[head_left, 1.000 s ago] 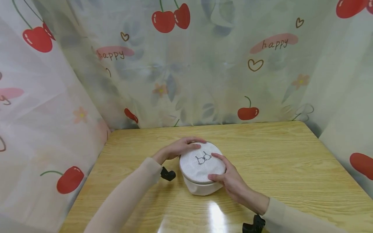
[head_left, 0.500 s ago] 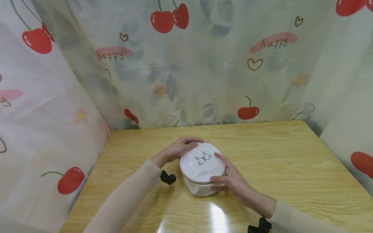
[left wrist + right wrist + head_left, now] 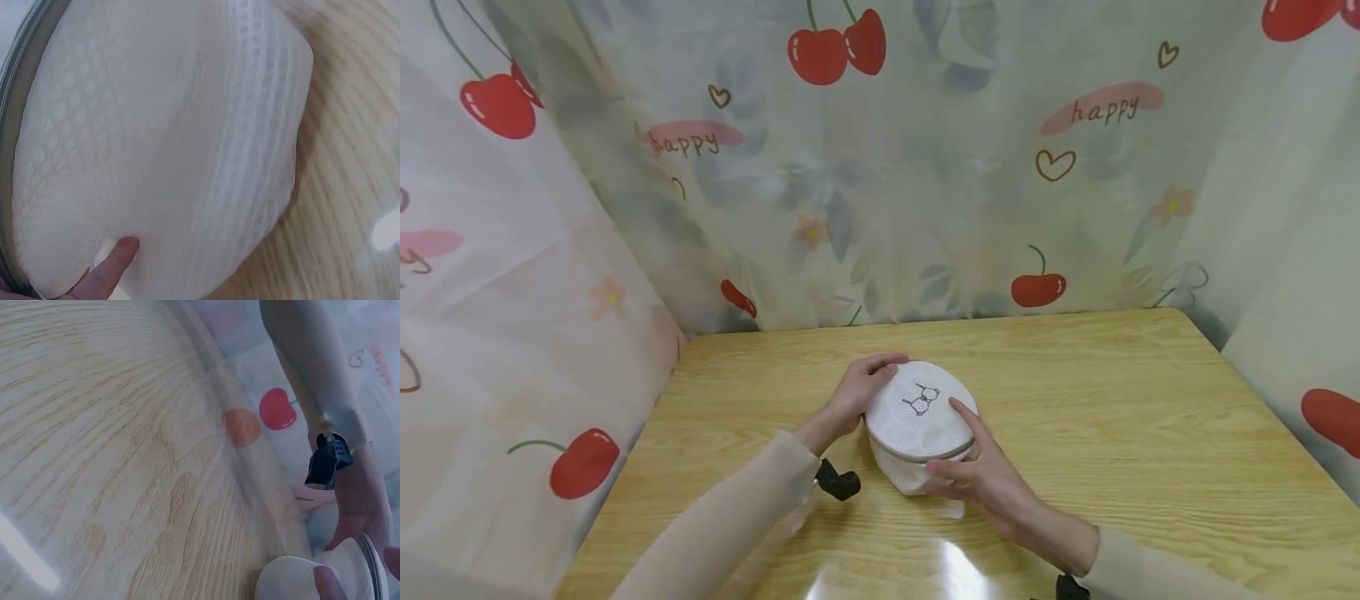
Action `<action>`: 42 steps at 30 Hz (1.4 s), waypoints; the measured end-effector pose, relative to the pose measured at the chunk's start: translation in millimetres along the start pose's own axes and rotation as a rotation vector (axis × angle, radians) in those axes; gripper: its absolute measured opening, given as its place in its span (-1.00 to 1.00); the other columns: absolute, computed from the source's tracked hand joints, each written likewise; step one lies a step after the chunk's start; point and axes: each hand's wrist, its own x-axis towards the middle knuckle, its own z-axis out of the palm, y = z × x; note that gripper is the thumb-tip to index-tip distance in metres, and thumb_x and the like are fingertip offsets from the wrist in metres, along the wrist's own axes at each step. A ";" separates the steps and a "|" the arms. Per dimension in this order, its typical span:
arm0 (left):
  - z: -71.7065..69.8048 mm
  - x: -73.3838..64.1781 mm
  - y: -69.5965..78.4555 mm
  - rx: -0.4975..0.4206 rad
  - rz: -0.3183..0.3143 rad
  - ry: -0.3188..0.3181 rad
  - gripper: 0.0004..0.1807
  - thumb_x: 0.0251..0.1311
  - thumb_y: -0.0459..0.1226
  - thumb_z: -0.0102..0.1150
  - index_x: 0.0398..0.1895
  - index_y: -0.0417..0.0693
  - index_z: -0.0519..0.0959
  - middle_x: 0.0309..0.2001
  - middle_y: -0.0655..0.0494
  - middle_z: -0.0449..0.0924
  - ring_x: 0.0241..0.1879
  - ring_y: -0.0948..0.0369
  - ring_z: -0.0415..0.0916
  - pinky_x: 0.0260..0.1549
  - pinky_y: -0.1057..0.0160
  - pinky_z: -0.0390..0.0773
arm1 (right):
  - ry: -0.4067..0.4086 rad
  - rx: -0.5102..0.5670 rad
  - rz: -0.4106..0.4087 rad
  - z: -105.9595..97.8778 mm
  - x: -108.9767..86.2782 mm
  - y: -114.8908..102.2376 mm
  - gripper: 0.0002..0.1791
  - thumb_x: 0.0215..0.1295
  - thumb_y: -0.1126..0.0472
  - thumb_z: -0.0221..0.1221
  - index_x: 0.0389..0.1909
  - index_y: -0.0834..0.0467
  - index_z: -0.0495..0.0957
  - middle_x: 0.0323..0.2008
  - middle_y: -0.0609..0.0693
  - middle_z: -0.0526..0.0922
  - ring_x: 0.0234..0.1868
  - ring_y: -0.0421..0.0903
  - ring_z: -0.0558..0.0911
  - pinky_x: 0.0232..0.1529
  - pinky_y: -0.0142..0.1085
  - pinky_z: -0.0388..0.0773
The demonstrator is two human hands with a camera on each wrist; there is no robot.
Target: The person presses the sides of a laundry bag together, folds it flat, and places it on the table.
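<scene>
A round white mesh laundry bag with a bra drawing on its lid stands on the table, slightly tilted. A grey zip runs round the lid's edge. My left hand grips the bag's far left rim; in the left wrist view one fingertip presses into the mesh side wall. At the near right edge, my right hand holds the bag with spread fingers, one over the lid and others along the front wall. The right wrist view shows the bag's side with a finger lying against it.
The light wooden table extends on all sides of the bag. A curtain printed with cherries hangs behind its far edge and along both sides. Small black cameras are on the left wrist and right wrist.
The bag has turned counterclockwise, its bra drawing rotating with it, and its lid has tipped a little. My left hand has moved slightly left; my right fingers loosened, then shifted left along the front.
</scene>
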 end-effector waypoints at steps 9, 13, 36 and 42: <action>3.6 -3.7 -2.5 -0.008 -0.020 0.032 -0.66 0.60 -0.29 0.01 0.27 -0.15 0.64 0.32 -0.08 0.57 0.10 0.14 0.59 0.00 0.27 0.61 | 0.051 0.039 -0.011 6.5 7.6 6.8 0.15 0.22 0.61 0.28 0.68 -0.03 -0.09 0.54 0.44 -0.18 -0.04 0.17 0.70 0.04 -0.07 0.69; -1.9 -3.1 -5.6 0.007 -0.049 0.003 -0.65 0.60 -0.26 0.01 0.28 -0.10 0.65 0.32 -0.08 0.54 0.08 0.15 0.61 -0.05 0.27 0.63 | 0.073 -0.057 -0.039 4.9 10.6 11.7 0.14 0.14 0.56 0.36 0.66 -0.08 0.04 0.60 0.32 -0.17 0.28 0.20 0.48 0.10 -0.23 0.61; -18.1 -11.9 -24.1 0.351 0.068 -0.133 -0.64 0.58 -0.23 0.05 0.36 0.13 0.54 0.50 -0.08 0.35 0.47 -0.03 0.29 0.35 -0.08 0.39 | 0.067 -0.600 -0.069 -22.5 27.7 -3.9 -0.15 0.24 0.38 0.43 0.53 0.10 0.32 0.43 0.40 0.09 0.18 0.26 0.48 0.19 0.13 0.50; -16.2 -13.7 -21.9 0.453 0.131 -0.106 -0.64 0.59 -0.22 0.05 0.35 0.10 0.55 0.41 -0.09 0.45 0.42 -0.04 0.35 0.39 -0.09 0.34 | -0.032 -1.072 -0.290 -35.1 33.8 -10.0 -0.09 0.28 0.07 0.47 0.57 0.17 0.28 0.64 0.32 -0.17 0.57 0.48 -0.03 0.41 0.42 0.11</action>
